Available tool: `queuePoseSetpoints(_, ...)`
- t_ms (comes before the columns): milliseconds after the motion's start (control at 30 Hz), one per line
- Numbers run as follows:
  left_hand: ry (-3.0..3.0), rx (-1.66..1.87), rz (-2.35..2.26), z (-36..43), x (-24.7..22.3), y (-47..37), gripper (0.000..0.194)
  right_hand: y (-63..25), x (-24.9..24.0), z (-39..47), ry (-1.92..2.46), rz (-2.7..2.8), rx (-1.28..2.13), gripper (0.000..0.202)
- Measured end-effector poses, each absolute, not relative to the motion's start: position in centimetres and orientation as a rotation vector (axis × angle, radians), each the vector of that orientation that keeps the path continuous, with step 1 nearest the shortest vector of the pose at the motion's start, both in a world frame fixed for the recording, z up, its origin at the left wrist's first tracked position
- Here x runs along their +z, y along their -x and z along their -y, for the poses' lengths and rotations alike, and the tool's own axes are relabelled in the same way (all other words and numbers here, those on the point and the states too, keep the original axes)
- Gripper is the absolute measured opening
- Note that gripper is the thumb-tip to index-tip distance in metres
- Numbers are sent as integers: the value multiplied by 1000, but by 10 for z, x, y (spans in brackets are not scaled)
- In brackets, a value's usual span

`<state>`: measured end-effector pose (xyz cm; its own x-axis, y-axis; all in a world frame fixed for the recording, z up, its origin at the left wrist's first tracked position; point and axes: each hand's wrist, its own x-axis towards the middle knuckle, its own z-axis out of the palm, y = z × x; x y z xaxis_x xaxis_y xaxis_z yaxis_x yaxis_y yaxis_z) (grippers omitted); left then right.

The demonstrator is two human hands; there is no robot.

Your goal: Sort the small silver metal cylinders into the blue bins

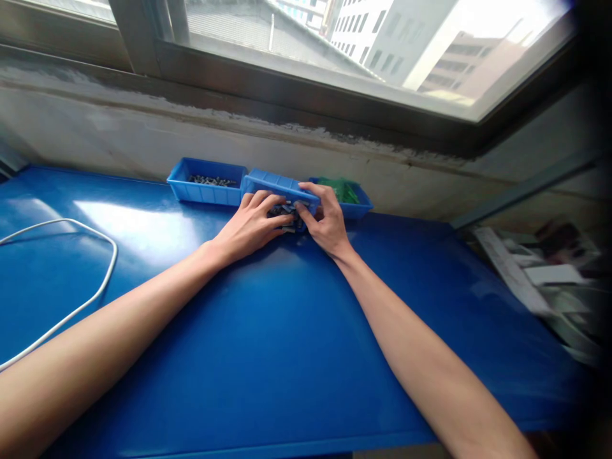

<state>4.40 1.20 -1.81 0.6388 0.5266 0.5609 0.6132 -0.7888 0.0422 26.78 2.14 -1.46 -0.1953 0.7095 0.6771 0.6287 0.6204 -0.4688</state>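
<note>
A blue plastic bin [277, 181] is tipped up on its side at the back of the table, its opening turned towards me. Small dark and grey parts [288, 209] lie at its lower edge; their kind is too small to make out. My right hand [327, 220] grips the bin's right end, fingers on top and thumb at the rim. At the left of the opening is my left hand [255, 221], its fingers apart and reaching among the parts. The fingertips are partly hidden, and I see nothing clearly held there.
To the left stands a blue bin [205, 193] of small metal screw-like pieces. Another blue bin [359, 209] on the right holds green pieces [340, 190]. A white cable [108, 271] curves across the blue table [268, 370]. Blurred clutter [549, 274] lies beyond the right edge.
</note>
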Motion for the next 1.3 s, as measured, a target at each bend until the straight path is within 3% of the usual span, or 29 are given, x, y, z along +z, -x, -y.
queuePoseSetpoints(1300, 2790, -814, 941, -12, -23, -46, 56, -273, -16, -16, 1082, 1959, -175, 31)
